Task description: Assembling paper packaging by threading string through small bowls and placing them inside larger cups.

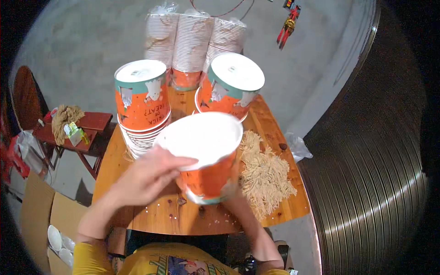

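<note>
An orange paper bucket [208,176] with a white rim and green base band is held tilted above the near part of the table. My left hand [149,176] pinches its rim, with the thumb or a finger over the inside edge. Behind the bucket's lower right side sits my right hand [234,200]; its fingers are hidden. Just beyond, an upside-down stack of matching buckets [142,98] stands at the left and another inverted stack [229,89] at the right. Beside the held bucket lies a heap of beige twisted cords [266,176].
Tall plastic-wrapped bucket stacks [191,43] stand at the table's far end. The wooden table [160,213] carries small scraps near its front edge. A red bench [91,123] and an open cardboard box [68,211] are at left; a ribbed metal shutter [366,192] runs along the right.
</note>
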A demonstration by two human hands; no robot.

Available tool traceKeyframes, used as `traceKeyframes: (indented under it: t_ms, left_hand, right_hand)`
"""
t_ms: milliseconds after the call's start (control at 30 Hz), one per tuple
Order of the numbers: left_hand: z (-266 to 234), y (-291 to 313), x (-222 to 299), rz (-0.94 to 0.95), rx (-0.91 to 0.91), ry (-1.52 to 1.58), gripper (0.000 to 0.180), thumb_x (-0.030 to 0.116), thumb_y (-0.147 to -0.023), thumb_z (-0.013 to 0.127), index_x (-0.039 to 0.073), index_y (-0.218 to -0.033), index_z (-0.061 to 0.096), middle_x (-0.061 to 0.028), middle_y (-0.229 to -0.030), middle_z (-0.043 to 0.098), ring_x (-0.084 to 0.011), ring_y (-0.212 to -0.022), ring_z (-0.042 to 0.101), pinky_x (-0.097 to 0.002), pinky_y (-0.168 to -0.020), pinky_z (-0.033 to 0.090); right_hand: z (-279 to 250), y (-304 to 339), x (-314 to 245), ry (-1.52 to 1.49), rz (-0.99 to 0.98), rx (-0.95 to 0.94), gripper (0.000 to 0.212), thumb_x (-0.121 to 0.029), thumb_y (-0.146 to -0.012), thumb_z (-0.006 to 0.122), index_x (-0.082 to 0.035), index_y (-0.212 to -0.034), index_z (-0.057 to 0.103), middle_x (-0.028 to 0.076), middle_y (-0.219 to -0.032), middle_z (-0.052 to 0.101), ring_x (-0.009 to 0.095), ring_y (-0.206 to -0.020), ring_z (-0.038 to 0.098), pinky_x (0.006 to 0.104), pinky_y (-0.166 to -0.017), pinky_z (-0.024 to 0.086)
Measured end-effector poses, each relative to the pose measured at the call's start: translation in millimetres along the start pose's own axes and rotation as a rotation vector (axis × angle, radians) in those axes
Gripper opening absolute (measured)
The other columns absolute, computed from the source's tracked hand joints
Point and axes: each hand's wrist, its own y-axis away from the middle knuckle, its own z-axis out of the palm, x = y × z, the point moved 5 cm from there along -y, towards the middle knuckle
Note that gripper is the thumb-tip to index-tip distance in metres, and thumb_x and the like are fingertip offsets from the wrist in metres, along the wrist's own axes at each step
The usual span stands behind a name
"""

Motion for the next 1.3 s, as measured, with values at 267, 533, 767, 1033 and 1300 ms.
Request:
traceKeyframes:
  t_ms: [267,533,767,1033,1300]
  left_hand:
    - [45.1,44.8,-25.1,-0.092,-0.106,-0.185,0.043,0.003,-0.076,0.061,0.009,-0.118,0.054,-0.0045,-0.079,0.056,-0.0228,-0.079,0.056,-0.0344,-0.073,0.039]
    - [65.5,51.5,-25.4,-0.029,-0.146,-0.256,0.037,0.01,-0.079,0.062,0.008,-0.115,0.055,-0.0047,-0.082,0.058,-0.0223,-0.082,0.057,-0.0348,-0.075,0.04]
    - [68.5,51.3,-20.5,-0.048,-0.198,-0.339,0.045,0.009,-0.078,0.063,0.009,-0.122,0.051,-0.0075,-0.11,0.056,-0.0257,-0.11,0.051,-0.0422,-0.09,0.038]
    - [17.8,52.3,-83.0,-0.018,-0.13,-0.542,0.031,0.004,-0.066,0.067,0.003,-0.096,0.059,-0.0122,-0.117,0.055,-0.0322,-0.124,0.044,-0.0441,-0.1,0.039]
    - [61.3,44.6,-41.5,-0.002,-0.237,-0.169,0.028,0.012,-0.08,0.065,0.006,-0.106,0.057,-0.0101,-0.097,0.054,-0.0286,-0.1,0.051,-0.0415,-0.09,0.039]
  right_hand:
    - [-17.5,-35.2,-10.9,-0.403,0.386,-0.238,0.016,-0.017,-0.083,0.056,-0.003,-0.091,0.059,0.015,-0.086,0.058,0.035,-0.084,0.055,0.0429,-0.078,0.044]
    - [-67.0,-52.2,-93.1,-1.056,0.545,-0.075,0.014,-0.016,-0.086,0.058,-0.004,-0.092,0.061,0.013,-0.081,0.062,0.028,-0.076,0.061,0.035,-0.068,0.048]
    - [-129.9,-76.4,-220.7,-1.162,-0.223,-0.011,0.019,-0.016,-0.081,0.069,-0.007,-0.093,0.058,0.009,-0.079,0.061,0.023,-0.068,0.064,0.0316,-0.06,0.053]
    - [-72.1,-68.8,-96.9,-1.175,0.502,-0.134,0.013,-0.013,-0.088,0.058,-0.005,-0.098,0.061,0.003,-0.079,0.063,0.009,-0.075,0.058,0.0262,-0.069,0.048]
    - [-66.1,-32.1,-57.8,-1.008,0.805,0.039,0.015,-0.006,-0.086,0.059,-0.003,-0.1,0.053,0.002,-0.074,0.06,0.005,-0.062,0.051,0.02,-0.057,0.041]
